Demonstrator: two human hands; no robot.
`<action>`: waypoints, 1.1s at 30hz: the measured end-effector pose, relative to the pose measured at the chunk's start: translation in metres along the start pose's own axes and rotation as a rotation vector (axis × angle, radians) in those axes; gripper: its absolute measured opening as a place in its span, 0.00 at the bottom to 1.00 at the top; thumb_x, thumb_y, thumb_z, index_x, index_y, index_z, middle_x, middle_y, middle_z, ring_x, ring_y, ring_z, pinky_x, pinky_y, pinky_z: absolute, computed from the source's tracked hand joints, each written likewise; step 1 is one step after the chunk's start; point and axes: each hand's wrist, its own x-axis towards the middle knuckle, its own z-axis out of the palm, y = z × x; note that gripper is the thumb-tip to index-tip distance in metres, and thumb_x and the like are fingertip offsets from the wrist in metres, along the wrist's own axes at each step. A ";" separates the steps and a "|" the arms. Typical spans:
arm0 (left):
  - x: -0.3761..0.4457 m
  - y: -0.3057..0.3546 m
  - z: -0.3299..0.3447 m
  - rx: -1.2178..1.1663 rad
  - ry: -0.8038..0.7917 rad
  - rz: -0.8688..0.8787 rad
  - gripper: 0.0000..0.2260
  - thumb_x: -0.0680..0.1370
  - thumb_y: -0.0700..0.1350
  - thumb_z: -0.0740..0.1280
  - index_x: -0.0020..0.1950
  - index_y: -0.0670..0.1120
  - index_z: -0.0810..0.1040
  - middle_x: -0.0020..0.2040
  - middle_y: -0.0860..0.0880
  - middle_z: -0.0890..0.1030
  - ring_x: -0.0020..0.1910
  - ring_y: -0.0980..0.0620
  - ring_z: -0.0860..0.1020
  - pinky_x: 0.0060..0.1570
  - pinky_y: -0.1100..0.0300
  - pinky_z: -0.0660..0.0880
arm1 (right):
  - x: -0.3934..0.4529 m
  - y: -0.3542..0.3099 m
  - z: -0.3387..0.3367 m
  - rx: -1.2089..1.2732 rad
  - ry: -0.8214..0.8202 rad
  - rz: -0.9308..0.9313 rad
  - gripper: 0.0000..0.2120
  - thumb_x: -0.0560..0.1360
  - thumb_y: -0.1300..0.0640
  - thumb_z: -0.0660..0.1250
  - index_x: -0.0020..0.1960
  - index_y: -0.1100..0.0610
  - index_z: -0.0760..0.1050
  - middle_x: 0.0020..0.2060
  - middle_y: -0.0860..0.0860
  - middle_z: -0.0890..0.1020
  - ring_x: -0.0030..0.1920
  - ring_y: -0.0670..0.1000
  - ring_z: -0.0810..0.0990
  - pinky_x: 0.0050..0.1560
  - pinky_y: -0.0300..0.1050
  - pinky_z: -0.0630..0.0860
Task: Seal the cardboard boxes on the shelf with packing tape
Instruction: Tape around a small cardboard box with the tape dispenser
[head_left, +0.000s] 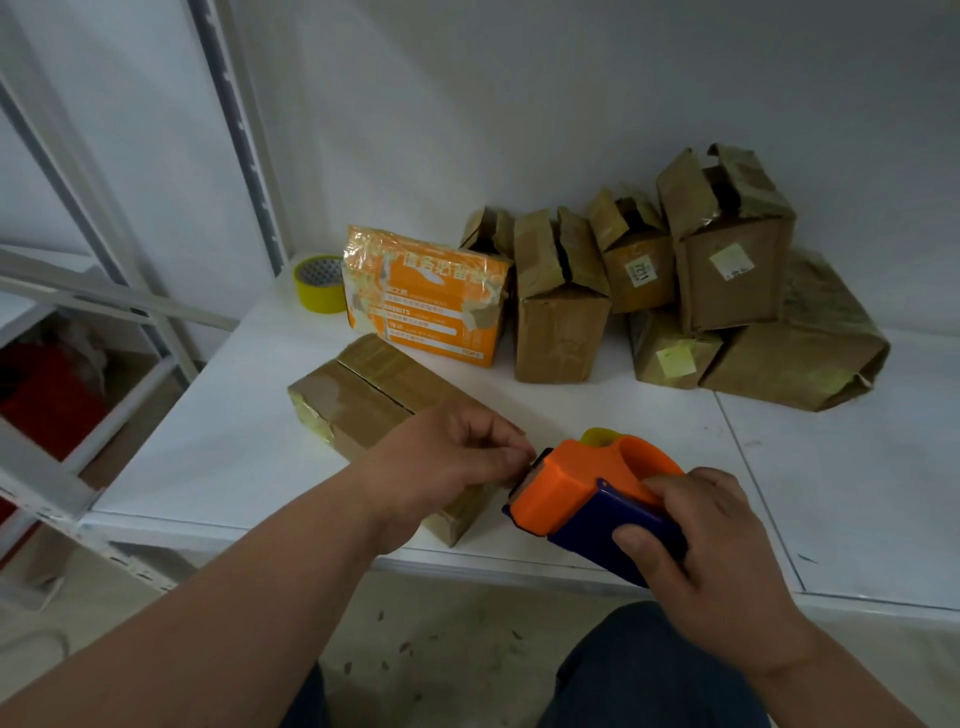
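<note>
A long brown cardboard box (363, 395) lies flat near the front of the white shelf (228, 431), its two top flaps meeting along a centre seam. My left hand (452, 462) hovers over the box's near end, fingertips pinched at the front of an orange and blue tape dispenser (587, 493). My right hand (711, 551) grips the dispenser's blue body just right of the box. Whether tape is pinched between the left fingers is too small to tell.
Several brown boxes (561, 306) with loose flaps are piled at the back right, beside an orange printed box (431, 296). A yellow tape roll (317, 283) stands at the back left. White shelf uprights (244, 135) rise on the left; the floor lies below the front edge.
</note>
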 end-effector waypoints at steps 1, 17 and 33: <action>-0.002 -0.001 0.001 0.019 0.030 0.007 0.03 0.77 0.39 0.69 0.47 0.43 0.83 0.41 0.50 0.84 0.40 0.58 0.80 0.41 0.68 0.74 | 0.000 -0.001 -0.001 0.005 -0.027 0.010 0.26 0.78 0.35 0.51 0.47 0.55 0.76 0.37 0.42 0.75 0.40 0.44 0.70 0.43 0.41 0.67; -0.020 -0.004 0.015 0.122 0.519 0.026 0.10 0.79 0.39 0.67 0.41 0.51 0.81 0.36 0.49 0.83 0.38 0.48 0.82 0.44 0.52 0.80 | 0.041 -0.011 -0.032 0.352 -0.407 0.167 0.32 0.67 0.22 0.50 0.46 0.48 0.74 0.37 0.43 0.81 0.36 0.44 0.80 0.33 0.35 0.74; -0.011 -0.010 -0.089 -0.101 0.656 -0.026 0.08 0.79 0.33 0.63 0.42 0.42 0.78 0.35 0.43 0.77 0.31 0.51 0.74 0.39 0.58 0.78 | 0.047 0.004 -0.048 0.298 -0.524 0.394 0.21 0.70 0.36 0.58 0.38 0.54 0.74 0.32 0.53 0.81 0.32 0.49 0.78 0.31 0.36 0.69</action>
